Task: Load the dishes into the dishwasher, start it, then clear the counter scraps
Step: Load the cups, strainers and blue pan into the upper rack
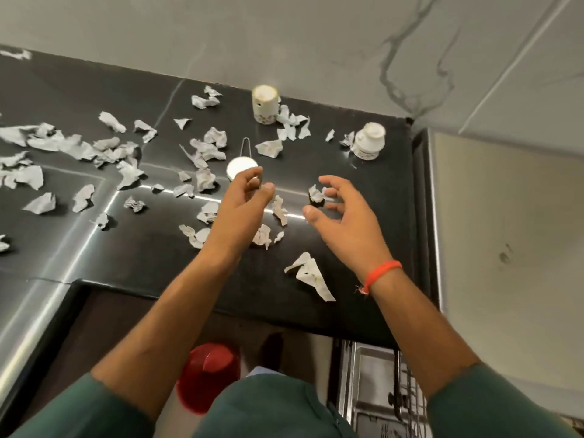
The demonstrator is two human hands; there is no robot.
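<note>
Nearest, green sleeves and a red bin on the floor; to the right, a steel rack sits below the counter edge. Two bare forearms reach over a glossy black counter. The left hand has fingers curled near a small strainer; whether it grips anything cannot be told. The right hand, an orange band at its wrist, is spread wide, fingertips beside one paper scrap. Torn white scraps litter the counter, thickest at left. Farther back stand two white jars, well apart. Beyond is a grey-veined marble wall.
</note>
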